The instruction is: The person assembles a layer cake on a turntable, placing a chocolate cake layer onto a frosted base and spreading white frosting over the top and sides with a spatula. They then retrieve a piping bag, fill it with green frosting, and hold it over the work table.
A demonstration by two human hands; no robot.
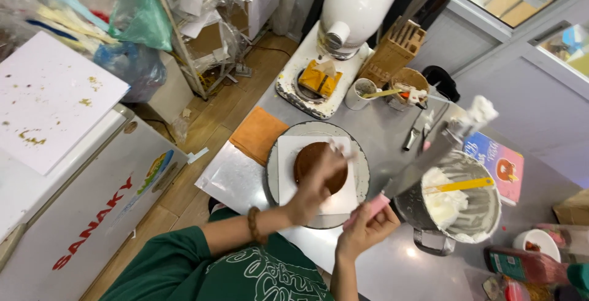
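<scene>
The left hand lies flat on the brown cake, fingers spread over its top, which steadies it on the white board. That board sits on a round turntable near the counter's front edge, so the cake can be spun within easy reach. The right hand is clenched round the pink handle of a long spatula; its blade points up and away over the mixing bowl, a blob of white cream on its tip, held clear of the cake. The bowl stands just right of the turntable, cream and a yellow scraper inside. An orange cloth lies at the counter's left edge, a stand mixer at the back.

The left hand hides much of the cake's top, and the blade is blurred. Things at the lower right corner are cut off and hard to name.
</scene>
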